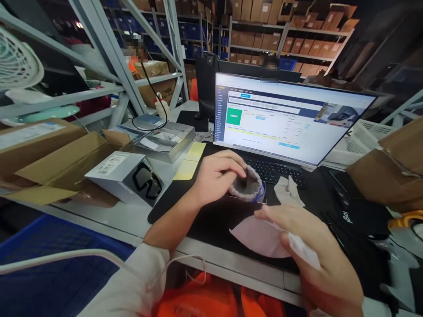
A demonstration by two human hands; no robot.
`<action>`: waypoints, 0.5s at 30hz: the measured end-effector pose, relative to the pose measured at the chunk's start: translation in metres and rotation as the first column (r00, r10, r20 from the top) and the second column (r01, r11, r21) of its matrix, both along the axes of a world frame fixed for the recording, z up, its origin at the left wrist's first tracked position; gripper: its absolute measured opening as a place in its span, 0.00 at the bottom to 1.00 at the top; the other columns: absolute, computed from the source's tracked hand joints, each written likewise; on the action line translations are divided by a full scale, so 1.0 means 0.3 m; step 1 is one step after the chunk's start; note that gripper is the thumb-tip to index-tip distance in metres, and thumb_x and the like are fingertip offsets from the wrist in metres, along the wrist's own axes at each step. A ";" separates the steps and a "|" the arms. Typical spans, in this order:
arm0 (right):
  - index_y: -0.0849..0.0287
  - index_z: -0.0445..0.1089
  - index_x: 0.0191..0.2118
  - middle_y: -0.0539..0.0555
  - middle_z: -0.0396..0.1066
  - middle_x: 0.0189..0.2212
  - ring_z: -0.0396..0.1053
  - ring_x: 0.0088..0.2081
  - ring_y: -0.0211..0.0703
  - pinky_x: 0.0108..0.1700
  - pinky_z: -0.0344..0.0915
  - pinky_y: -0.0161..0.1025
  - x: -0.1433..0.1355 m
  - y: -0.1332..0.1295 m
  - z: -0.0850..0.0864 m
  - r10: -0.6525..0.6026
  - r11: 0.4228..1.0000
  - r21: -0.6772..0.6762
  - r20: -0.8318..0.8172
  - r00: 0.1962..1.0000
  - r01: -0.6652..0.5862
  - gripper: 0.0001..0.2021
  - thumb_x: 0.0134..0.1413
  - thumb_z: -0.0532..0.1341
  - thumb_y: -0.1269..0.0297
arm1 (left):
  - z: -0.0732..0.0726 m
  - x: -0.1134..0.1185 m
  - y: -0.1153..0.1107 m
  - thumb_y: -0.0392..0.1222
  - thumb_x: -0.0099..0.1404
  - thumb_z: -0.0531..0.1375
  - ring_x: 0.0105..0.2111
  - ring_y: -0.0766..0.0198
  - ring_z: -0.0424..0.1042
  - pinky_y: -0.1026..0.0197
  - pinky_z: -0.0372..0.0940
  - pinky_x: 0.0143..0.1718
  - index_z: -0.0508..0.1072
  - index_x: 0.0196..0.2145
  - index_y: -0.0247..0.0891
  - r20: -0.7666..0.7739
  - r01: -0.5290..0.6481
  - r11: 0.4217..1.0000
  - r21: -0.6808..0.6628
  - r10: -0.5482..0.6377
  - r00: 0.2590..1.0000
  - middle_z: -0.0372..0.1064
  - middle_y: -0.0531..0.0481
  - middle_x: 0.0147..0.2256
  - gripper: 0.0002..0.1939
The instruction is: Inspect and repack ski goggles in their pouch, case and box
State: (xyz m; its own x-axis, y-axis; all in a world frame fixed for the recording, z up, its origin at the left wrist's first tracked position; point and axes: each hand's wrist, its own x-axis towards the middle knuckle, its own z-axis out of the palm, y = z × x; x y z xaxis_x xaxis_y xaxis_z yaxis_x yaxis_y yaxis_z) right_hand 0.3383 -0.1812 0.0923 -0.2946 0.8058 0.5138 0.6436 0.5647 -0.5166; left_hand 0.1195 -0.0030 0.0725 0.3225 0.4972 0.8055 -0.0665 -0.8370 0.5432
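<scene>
Nearest, the right hand [307, 233] has its grip closed on a pale sheet [254, 237], held over the bench's [246, 264] near edge. The sheet's long axis runs mostly crosswise, its free tip pointing left. A white scrap [304, 251] shows against the palm; whether it joins the sheet, I cannot tell.

Just beyond, to the left of the right hand, a grey pouch [247, 191] is over the black mat [211, 220], its round mouth tilted up and towards the person. The left hand [220, 176] is the nearer one, at its left side, with finger and thumb over the mouth. Their tips are lost in the pouch, so I cannot tell whether that grip is together or apart. The inside is dark, the underside hidden.

Right of the pouch lies a crumpled tissue [288, 191]; behind, the keyboard [274, 171] is partly covered. The monitor's [280, 119] small text is unreadable.
</scene>
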 end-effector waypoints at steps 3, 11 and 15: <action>0.40 0.77 0.72 0.55 0.88 0.48 0.86 0.45 0.56 0.45 0.80 0.51 -0.040 0.041 -0.023 -0.019 0.998 -0.063 0.126 0.992 0.027 0.24 0.79 0.57 0.61 | 0.015 -0.007 -0.038 0.23 0.67 0.57 0.35 0.61 0.82 0.55 0.76 0.42 0.82 0.30 0.44 -0.160 0.130 0.985 0.109 -0.112 0.981 0.85 0.52 0.34 0.19; 0.51 0.82 0.41 0.55 0.83 0.32 0.79 0.31 0.51 0.33 0.65 0.45 -0.016 0.131 -0.036 -0.166 0.982 -0.048 0.267 0.949 0.185 0.21 0.82 0.53 0.57 | 0.030 -0.021 -0.081 0.26 0.73 0.55 0.47 0.56 0.81 0.52 0.77 0.50 0.84 0.39 0.44 -0.276 -0.087 0.988 0.125 0.119 0.954 0.81 0.43 0.55 0.19; 0.51 0.82 0.43 0.56 0.86 0.39 0.82 0.37 0.52 0.41 0.71 0.47 -0.010 0.102 -0.001 -0.208 0.978 0.016 0.118 0.971 0.208 0.17 0.81 0.56 0.57 | 0.008 -0.008 -0.059 0.28 0.73 0.56 0.46 0.55 0.80 0.49 0.77 0.53 0.84 0.38 0.41 -0.385 -0.185 0.978 0.098 0.209 0.899 0.77 0.41 0.62 0.17</action>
State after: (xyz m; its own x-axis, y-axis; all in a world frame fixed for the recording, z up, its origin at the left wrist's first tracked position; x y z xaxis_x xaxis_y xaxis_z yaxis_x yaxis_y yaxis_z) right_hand 0.3354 -0.1507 0.0920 -0.1796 0.8541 0.4881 0.8038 0.4135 -0.4277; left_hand 0.1172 -0.0206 0.0749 0.5171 0.5399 0.6641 0.3107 -0.8414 0.4421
